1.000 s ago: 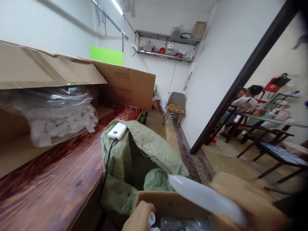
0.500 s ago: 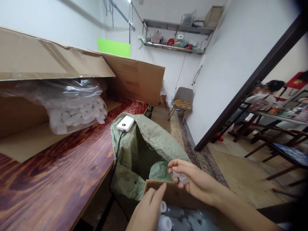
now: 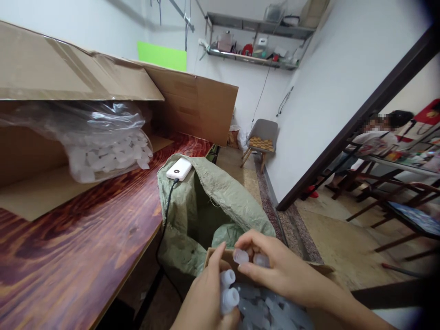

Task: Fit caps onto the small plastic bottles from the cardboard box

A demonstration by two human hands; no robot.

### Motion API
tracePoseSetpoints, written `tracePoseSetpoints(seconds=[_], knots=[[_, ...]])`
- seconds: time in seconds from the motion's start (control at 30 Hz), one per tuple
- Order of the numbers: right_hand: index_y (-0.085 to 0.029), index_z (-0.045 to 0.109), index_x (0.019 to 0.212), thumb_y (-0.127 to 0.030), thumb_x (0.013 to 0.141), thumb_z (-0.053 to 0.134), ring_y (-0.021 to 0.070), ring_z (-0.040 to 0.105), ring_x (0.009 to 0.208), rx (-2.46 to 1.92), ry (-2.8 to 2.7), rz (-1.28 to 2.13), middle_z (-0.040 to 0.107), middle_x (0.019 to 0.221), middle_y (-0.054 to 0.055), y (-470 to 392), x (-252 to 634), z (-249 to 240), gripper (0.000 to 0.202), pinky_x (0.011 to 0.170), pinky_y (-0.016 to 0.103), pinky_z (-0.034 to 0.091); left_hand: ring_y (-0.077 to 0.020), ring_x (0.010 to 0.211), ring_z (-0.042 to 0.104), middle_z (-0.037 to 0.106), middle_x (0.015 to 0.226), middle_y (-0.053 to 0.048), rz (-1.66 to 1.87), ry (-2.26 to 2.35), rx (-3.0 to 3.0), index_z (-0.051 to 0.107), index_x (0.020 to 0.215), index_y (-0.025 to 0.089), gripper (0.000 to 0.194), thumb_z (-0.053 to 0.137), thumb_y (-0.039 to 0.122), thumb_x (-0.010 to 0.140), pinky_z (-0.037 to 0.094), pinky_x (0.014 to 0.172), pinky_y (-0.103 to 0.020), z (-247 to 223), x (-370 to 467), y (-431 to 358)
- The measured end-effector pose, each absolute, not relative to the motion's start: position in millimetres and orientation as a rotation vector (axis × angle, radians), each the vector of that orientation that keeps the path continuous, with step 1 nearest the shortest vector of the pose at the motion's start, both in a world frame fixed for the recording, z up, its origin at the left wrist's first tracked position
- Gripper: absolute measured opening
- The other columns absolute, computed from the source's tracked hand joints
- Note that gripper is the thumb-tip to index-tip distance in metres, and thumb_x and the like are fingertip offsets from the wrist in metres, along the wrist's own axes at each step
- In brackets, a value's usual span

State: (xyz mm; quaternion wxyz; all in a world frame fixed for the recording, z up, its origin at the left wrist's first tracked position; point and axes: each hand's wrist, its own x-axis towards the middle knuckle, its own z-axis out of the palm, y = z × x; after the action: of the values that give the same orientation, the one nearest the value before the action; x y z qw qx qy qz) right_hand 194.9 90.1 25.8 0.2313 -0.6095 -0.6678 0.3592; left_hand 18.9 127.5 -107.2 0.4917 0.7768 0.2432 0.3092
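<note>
My left hand [image 3: 208, 291] is wrapped round small translucent plastic bottles; two open necks [image 3: 229, 293] stick out past its fingers. In my right hand [image 3: 275, 266] a small frosted plastic cap [image 3: 241, 256] sits between thumb and fingertips, and another translucent piece [image 3: 261, 260] lies against the palm. The two hands are close together, apart by a small gap. Below them is a cardboard box [image 3: 209, 255] with several translucent bottles [image 3: 271, 307] lying loose inside. The lower part of the left hand's load is hidden by its fingers.
A green woven sack [image 3: 233, 183] gapes beyond the box, with a white power bank [image 3: 179, 169] and black cable on its rim. At left, a wooden table [image 3: 103, 229] bears a big carton [image 3: 192, 105] holding a bag of white pieces [image 3: 110, 151]. A person [image 3: 374, 137] sits beyond the doorway.
My right hand has moved left toward my left hand, and a cap now shows at its fingertips. My left hand has turned so the bottle necks show more. The view has tipped slightly downward.
</note>
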Motion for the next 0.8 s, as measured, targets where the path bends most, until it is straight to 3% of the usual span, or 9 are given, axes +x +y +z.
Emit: tracePoseSetpoints(seconds=[0.2,0.4,0.53,0.67,0.8], knots=[[-0.026,0.061,0.120,-0.026,0.094,0.053,0.0150,0.057,0.103,-1.452,-2.240,0.921,0.062,0.110,0.003,85.7,195.6,25.0,0.027,0.092,0.026,0.041,-0.0287,0.114,0.056,0.054,0.127,-0.015,0.866,0.503,1.935,0.009,0.148,0.019,0.098,0.050,0.011,0.058,0.048,0.094,-0.046,-117.0,24.3,126.1],[-0.020,0.060,0.102,-0.027,0.089,0.060,0.0127,0.057,0.086,-1.535,-2.222,0.848,0.064,0.097,0.001,84.6,193.4,15.0,0.015,0.080,0.023,0.042,-0.0296,0.121,0.051,0.047,0.131,-0.015,0.903,0.453,1.982,0.009,0.145,0.022,0.096,0.049,0.007,0.059,0.045,0.100,-0.048,-104.2,21.8,126.2],[-0.019,0.059,0.098,-0.025,0.090,0.058,0.0124,0.057,0.086,-1.462,-2.263,0.797,0.064,0.096,0.001,86.7,193.9,14.3,0.010,0.078,0.022,0.041,-0.0296,0.124,0.047,0.042,0.132,-0.016,0.872,0.450,2.009,0.010,0.142,0.022,0.094,0.047,0.003,0.058,0.044,0.101,-0.048,-91.8,19.8,127.3],[-0.019,0.062,0.098,-0.031,0.089,0.061,0.0123,0.058,0.079,-1.572,-2.222,0.759,0.066,0.089,0.000,88.6,192.1,12.2,0.016,0.072,0.022,0.040,-0.0320,0.128,0.043,0.037,0.136,-0.017,0.850,0.487,2.053,0.006,0.141,0.024,0.094,0.047,0.003,0.059,0.043,0.101,-0.052,-88.5,18.5,126.7],[-0.017,0.063,0.076,-0.045,0.092,0.054,0.0124,0.055,0.064,-1.746,-2.215,0.646,0.063,0.071,0.000,90.2,190.9,6.6,0.033,0.060,0.025,0.033,-0.0347,0.131,0.039,0.036,0.136,-0.018,0.783,0.503,2.132,0.004,0.139,0.022,0.094,0.048,0.003,0.058,0.042,0.102,-0.054,-92.5,18.8,125.7]])
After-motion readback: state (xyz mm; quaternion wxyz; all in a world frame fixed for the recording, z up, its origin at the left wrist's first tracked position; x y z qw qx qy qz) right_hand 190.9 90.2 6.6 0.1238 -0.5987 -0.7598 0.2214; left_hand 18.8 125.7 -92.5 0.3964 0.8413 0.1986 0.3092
